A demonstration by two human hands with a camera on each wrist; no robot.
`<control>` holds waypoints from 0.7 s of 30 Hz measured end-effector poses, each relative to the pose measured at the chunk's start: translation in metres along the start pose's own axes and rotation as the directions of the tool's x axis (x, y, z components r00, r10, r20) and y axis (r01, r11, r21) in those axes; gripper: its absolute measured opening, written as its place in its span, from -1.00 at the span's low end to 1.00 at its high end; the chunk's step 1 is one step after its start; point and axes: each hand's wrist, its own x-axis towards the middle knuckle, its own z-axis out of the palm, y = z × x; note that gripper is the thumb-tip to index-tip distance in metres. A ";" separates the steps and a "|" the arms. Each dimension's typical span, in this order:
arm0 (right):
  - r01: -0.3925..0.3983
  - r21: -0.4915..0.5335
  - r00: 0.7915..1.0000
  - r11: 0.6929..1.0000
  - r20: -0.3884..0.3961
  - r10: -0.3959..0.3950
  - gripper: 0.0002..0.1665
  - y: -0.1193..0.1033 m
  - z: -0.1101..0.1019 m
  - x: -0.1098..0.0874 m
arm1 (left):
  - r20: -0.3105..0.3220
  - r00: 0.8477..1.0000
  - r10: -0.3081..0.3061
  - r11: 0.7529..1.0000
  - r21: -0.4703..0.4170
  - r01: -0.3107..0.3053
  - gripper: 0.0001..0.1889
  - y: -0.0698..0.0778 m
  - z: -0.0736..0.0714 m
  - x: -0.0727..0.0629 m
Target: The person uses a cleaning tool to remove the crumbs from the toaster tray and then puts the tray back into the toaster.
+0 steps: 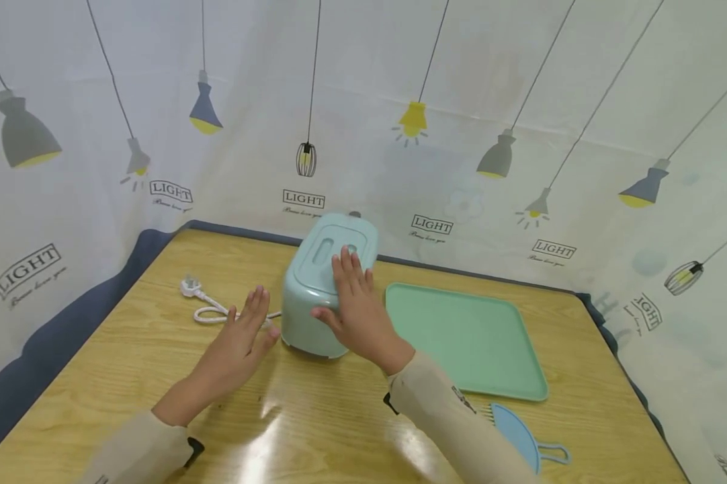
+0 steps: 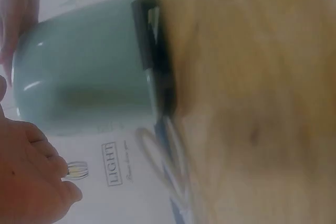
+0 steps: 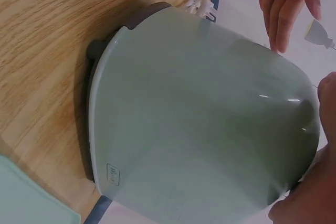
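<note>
White cloth backdrop [image 1: 375,178], printed with hanging lamps and the word LIGHT, stands along the far, left and right sides. Before it is the bench [image 1: 115,376], its top yellowish with wood grain. On the right half lies a mint-green tray [image 1: 466,336] with a raised rim, flat on the wood. Just left of the tray, at the middle of the bench and towards its far edge, a pale blue-green toaster [image 1: 306,319] stands upright on a dark base, its flat top marked by an oblong recess. Beige sleeves [image 1: 439,396] reach in from the near side. Of the two hands, the right hand [image 1: 363,312] lies on the toaster's top and right side, fingers straight, thumb apart, gripping nothing. The left hand [image 1: 233,349], fingers extended and holding nothing, is just beside the toaster's near left corner; whether they touch I cannot tell. A blue dustpan [image 1: 517,433] with a loop handle lies near right, partly hidden by the right sleeve. A white cord [image 1: 205,318] loops left of the toaster, ending in a plug [image 1: 190,286].
</note>
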 end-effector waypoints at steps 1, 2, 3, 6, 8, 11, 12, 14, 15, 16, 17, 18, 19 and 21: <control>-0.004 -0.020 1.000 1.000 -0.002 0.004 0.13 0.001 0.001 0.000 | 0.005 1.000 -0.002 1.000 -0.010 0.002 -0.27 0.000 0.004 -0.001; -0.006 -0.030 1.000 1.000 -0.005 0.006 0.12 0.001 0.002 -0.001 | 0.007 1.000 -0.003 1.000 -0.020 0.003 -0.28 0.000 0.007 -0.001; -0.007 -0.039 1.000 0.999 -0.010 0.006 0.11 0.001 0.003 -0.001 | 0.005 1.000 -0.002 1.000 -0.029 0.003 -0.28 0.000 0.010 -0.002; -0.002 -0.064 1.000 0.998 -0.024 0.001 0.07 0.002 0.004 -0.001 | 0.004 1.000 -0.018 0.997 -0.070 0.018 -0.30 0.001 0.017 -0.002; 0.002 -0.090 0.999 0.996 -0.032 -0.005 0.03 0.003 0.005 -0.002 | 0.008 0.999 -0.037 0.995 -0.094 0.037 -0.31 0.002 0.020 -0.003; 0.005 -0.123 0.999 0.992 -0.048 -0.011 -0.01 0.004 0.008 -0.003 | 0.009 0.998 -0.069 0.991 -0.111 0.069 -0.33 0.003 0.024 -0.003; 0.006 -0.129 0.998 0.992 -0.054 -0.013 -0.01 0.004 0.009 -0.003 | 0.007 0.997 -0.079 0.991 -0.111 0.079 -0.33 0.004 0.025 -0.003; 0.012 -0.124 0.998 0.992 -0.067 -0.020 -0.02 0.004 0.010 -0.005 | 0.005 0.995 -0.096 0.989 -0.110 0.096 -0.33 0.004 0.027 -0.003; 0.015 -0.116 0.997 0.993 -0.073 -0.024 -0.02 0.005 0.011 -0.005 | 0.006 0.995 -0.102 0.988 -0.115 0.102 -0.33 0.004 0.029 -0.002; 0.018 -0.107 0.997 0.994 -0.077 -0.027 -0.02 0.005 0.012 -0.005 | 0.016 0.993 -0.113 0.985 -0.131 0.114 -0.33 0.004 0.030 -0.002; 0.020 -0.094 0.996 0.995 -0.080 -0.028 -0.02 0.006 0.013 -0.006 | 0.037 0.991 -0.126 0.977 -0.166 0.130 -0.32 0.004 0.031 -0.001; 0.022 -0.080 0.996 0.997 -0.082 -0.029 -0.03 0.006 0.013 -0.006 | 0.067 0.988 -0.141 0.964 -0.217 0.153 -0.31 0.004 0.032 0.000; 0.024 -0.067 0.996 0.997 -0.085 -0.030 -0.03 0.007 0.014 -0.006 | 0.096 0.983 -0.155 0.947 -0.268 0.176 -0.30 0.004 0.034 0.001; 0.030 -0.045 0.995 0.999 -0.097 -0.034 -0.04 0.009 0.016 -0.007 | 0.164 0.969 -0.183 0.894 -0.383 0.234 -0.26 0.003 0.037 0.003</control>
